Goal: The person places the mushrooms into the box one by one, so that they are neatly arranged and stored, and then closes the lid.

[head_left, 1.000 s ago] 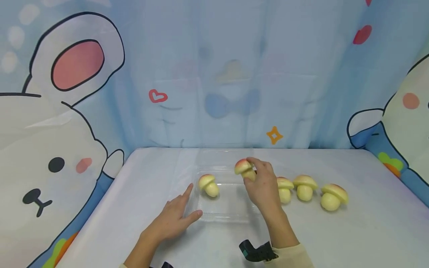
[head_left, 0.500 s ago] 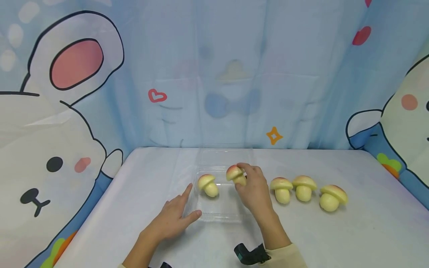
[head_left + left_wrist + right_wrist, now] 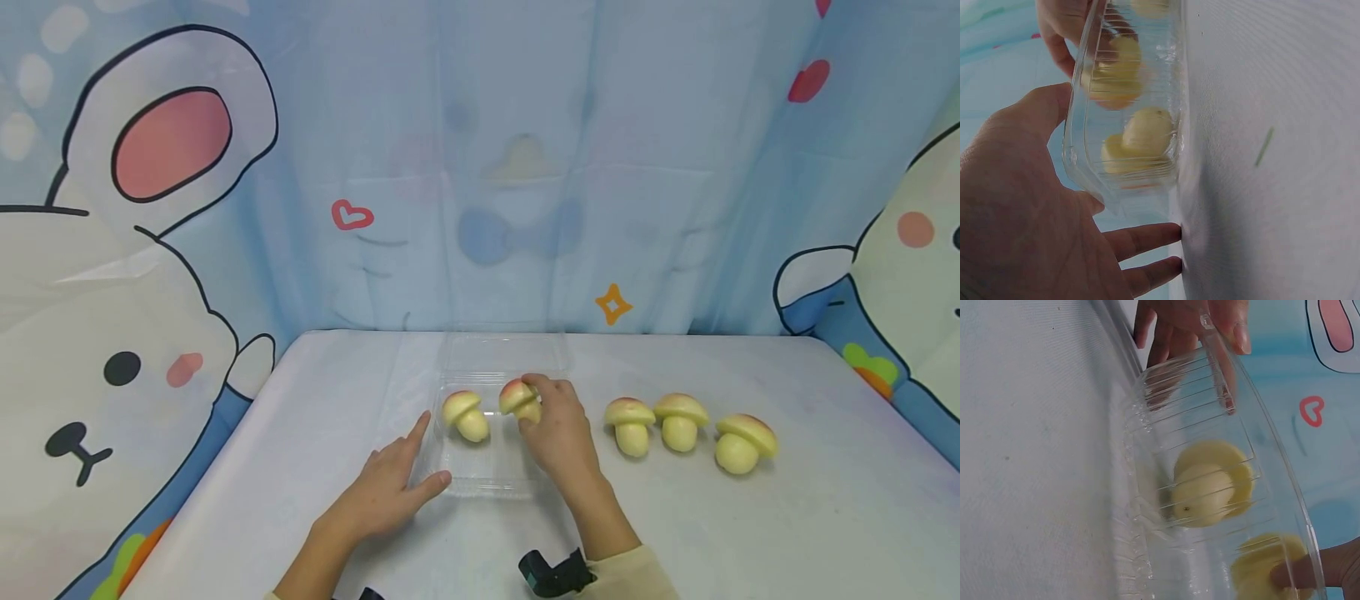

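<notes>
A clear plastic container (image 3: 487,479) with a raised rim stands on the table, its lid (image 3: 504,353) folded back at the far side. Inside at the left lies a pale yellow mushroom (image 3: 467,417) with a reddish cap. My right hand (image 3: 558,429) pinches a second such mushroom (image 3: 519,400) between thumb and fingers, down inside the container's right half. My left hand (image 3: 390,492) lies along the container's left side, index finger and thumb spread. The left wrist view shows that hand (image 3: 1029,200) close against the container wall (image 3: 1079,125), with two fingertips down at the table.
To the right of the container, three more mushrooms, a left one (image 3: 631,425), a middle one (image 3: 681,421) and a right one (image 3: 745,443), stand on the white tablecloth (image 3: 750,533). Behind the table hangs a blue cartoon curtain (image 3: 510,292).
My right hand has carried the mushroom left and down, from over the container's right edge to inside it. The left hand has stayed in place.
</notes>
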The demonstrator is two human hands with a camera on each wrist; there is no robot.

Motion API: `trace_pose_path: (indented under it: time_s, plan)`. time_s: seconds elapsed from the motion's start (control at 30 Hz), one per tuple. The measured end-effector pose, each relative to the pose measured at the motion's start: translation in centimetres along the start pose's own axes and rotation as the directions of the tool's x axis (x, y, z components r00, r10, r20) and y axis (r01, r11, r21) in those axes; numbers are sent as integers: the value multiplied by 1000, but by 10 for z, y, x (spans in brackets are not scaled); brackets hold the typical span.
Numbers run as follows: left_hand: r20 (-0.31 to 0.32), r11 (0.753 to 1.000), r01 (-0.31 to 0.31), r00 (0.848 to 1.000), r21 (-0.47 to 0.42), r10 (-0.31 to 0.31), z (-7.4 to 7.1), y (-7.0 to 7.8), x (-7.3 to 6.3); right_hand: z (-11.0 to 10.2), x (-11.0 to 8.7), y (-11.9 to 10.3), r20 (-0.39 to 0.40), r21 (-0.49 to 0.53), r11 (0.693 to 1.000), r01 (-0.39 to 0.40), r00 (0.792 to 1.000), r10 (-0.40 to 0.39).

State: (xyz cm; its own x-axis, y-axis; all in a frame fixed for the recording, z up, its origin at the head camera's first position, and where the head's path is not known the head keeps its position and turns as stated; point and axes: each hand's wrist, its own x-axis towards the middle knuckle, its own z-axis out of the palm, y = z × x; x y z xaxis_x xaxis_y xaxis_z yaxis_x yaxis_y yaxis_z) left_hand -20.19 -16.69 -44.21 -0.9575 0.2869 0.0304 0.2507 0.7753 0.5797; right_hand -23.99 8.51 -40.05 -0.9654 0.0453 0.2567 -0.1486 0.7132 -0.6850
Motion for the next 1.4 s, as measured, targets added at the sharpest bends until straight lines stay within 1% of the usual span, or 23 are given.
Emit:
trace_pose_path:
  time_s: [0.13, 0.43, 0.83, 1.13, 1.4]
  plan:
    - [-3, 1000, -2, 1000, -4, 2, 0, 0, 0, 2, 0, 1, -2, -18, 1000, 11, 1000, -11]
    - [-12, 1000, -13, 1000, 3, 13, 0, 1, -1, 8, 1, 2, 25, -47, 999, 11, 1000, -10]
    - [-7, 1000, -8, 1000, 5, 8, 0, 1, -1, 15, 0, 4, 14, -57, 998, 30, 999, -29]
    - [-7, 1000, -5, 1000, 9, 5, -1, 2, -1, 19, 0, 3, 22, -80, 996, 36, 999, -34]
    - [-19, 1000, -18, 1000, 26, 18, 0, 3, 0, 23, 1, 3, 37, -91, 995, 46, 998, -43]
